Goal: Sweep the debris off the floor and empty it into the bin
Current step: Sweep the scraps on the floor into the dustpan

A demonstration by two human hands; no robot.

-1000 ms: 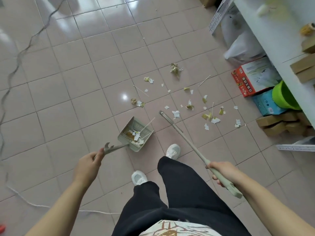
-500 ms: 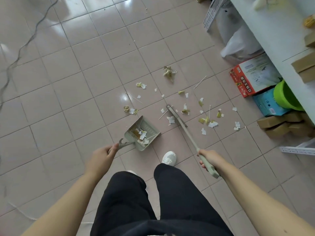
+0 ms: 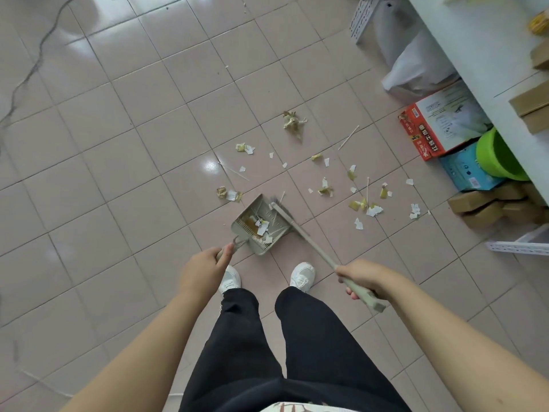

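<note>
Now, head view, taken from the dustpan outward:
Dustpan: the grey-green dustpan (image 3: 261, 226) sits on the tiled floor (image 3: 124, 162) just ahead of the person's white shoes (image 3: 302, 276), tilted so its open lip faces the litter; that angle seems chosen to let scraps slide in.
Left hand: the left hand (image 3: 205, 270) is clenched round the dustpan's handle, thumb along the top, apparently pinning the pan so a broom stroke cannot push it away.
Right hand: the right hand (image 3: 361, 278) has its fingers (image 3: 352, 294) wrapped tight on the broom (image 3: 303, 233) near the handle's butt end, a far grip that lends reach while standing.
Broom head: it lies touching the dustpan's right edge at the lip, slanting back from there to the right hand, which suggests a stroke ending at the pan.
Caught debris: a few white and yellow scraps (image 3: 263, 227) already lie inside the dustpan, gathered toward its toothed rear wall.
Loose debris: most of the debris (image 3: 364, 205) is spread beyond and right of the dustpan, paper bits, thin sticks, and a crumpled yellow wad (image 3: 292, 122) farthest off; two small clumps lie just left of the lip.
Boxes: a red carton (image 3: 439, 126) and a blue box (image 3: 466, 171) stand well right of the dustpan under the white desk (image 3: 481, 49), fencing the litter on that side.
Bin: none is clearly visible; a green tub (image 3: 499, 157) beside the blue box may not be one.
Progress: by my reckoning the sweeping is early, and emptying is not yet due.
</note>
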